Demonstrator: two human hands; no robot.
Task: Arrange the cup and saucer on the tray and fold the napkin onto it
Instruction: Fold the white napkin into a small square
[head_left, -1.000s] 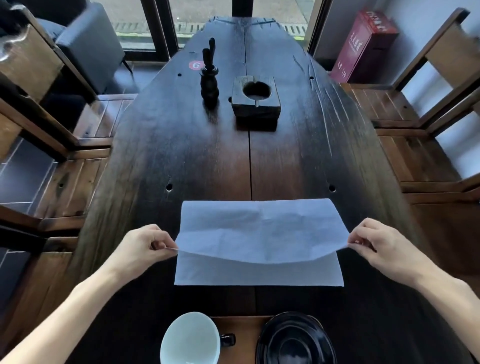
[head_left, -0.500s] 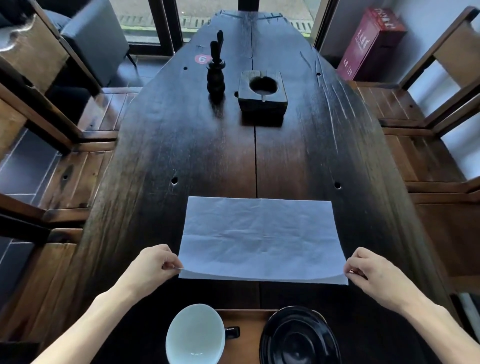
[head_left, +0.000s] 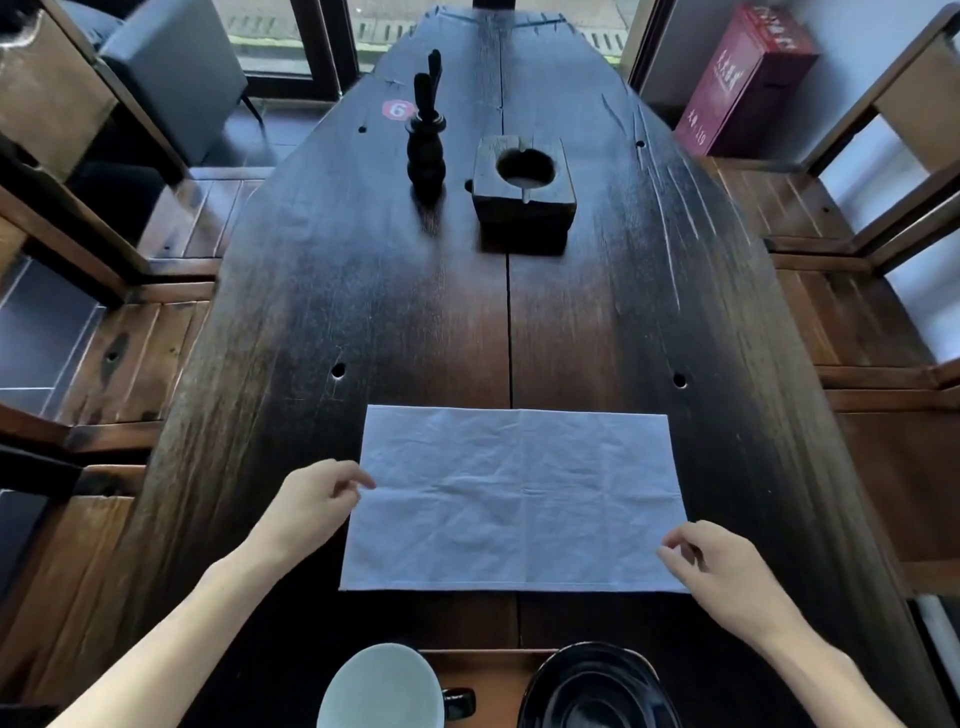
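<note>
The pale blue napkin (head_left: 514, 499) lies flat on the dark wooden table (head_left: 415, 322), folded in half into a wide rectangle. My left hand (head_left: 306, 512) is at the middle of its left edge, fingers loosely curled, index tip touching the cloth. At the near right corner my right hand (head_left: 722, 569) hovers with loosely curled fingers, their tips over the edge. Along the bottom of the view, a pale cup (head_left: 382, 686) with a black handle and a black saucer (head_left: 597, 691) sit on a brown wooden tray (head_left: 488, 675).
A dark wooden block with a round hole (head_left: 524, 195) and a black turned holder with sticks (head_left: 427, 150) stand at the table's far end. Wooden chairs (head_left: 857, 260) line both sides. A red box (head_left: 748, 78) stands at the back right.
The lifted napkin edge was drawn toward me and laid down, completing a half fold. Both hands let go of the corners; my left hand moved up to the middle of the left edge.
</note>
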